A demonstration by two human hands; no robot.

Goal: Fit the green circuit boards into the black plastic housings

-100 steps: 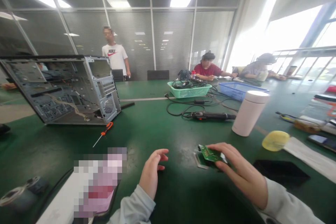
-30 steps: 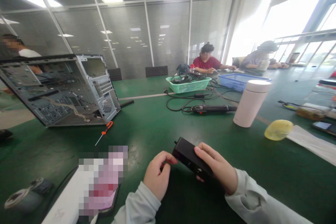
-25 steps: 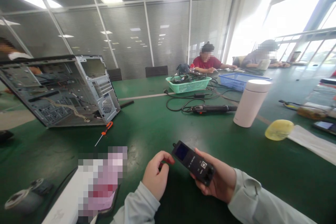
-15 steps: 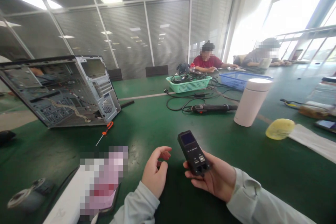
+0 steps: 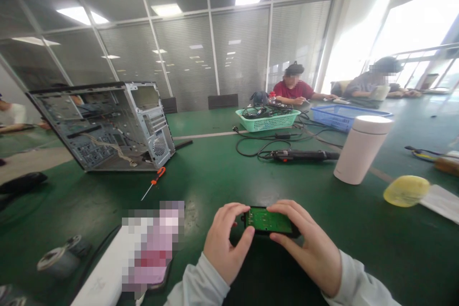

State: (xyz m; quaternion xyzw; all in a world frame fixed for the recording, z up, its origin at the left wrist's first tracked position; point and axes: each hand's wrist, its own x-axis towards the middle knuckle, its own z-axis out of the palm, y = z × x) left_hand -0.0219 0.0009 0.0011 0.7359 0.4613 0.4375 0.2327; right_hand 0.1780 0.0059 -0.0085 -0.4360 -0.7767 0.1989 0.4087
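Observation:
A small black handheld electronic device (image 5: pixel 270 221) lies sideways between my hands, with the bare green circuit board on its underside facing up. Its screen side is turned away from view. My left hand (image 5: pixel 227 236) pinches the left end between thumb and fingers. The right end is gripped by my right hand (image 5: pixel 304 241), its thumb along the near edge and fingers on the far edge. Left of my hands, a phone in a pink case (image 5: pixel 154 253), partly blurred, rests against a white box-like object (image 5: pixel 103 267). Beyond it lies an orange-handled screwdriver (image 5: pixel 154 182).
An open computer case (image 5: pixel 118 126) stands at the left. Behind my hands are an electric screwdriver (image 5: pixel 304 155), a green basket of cables (image 5: pixel 267 120) and a blue basket (image 5: pixel 347 117). A pink tumbler (image 5: pixel 362 150) and yellow object (image 5: pixel 407 191) stand right. Other people sit farther off.
The device has been turned over and sideways, from screen up to circuit board up. My left hand, empty before, now holds its left end. The view has shifted slightly left.

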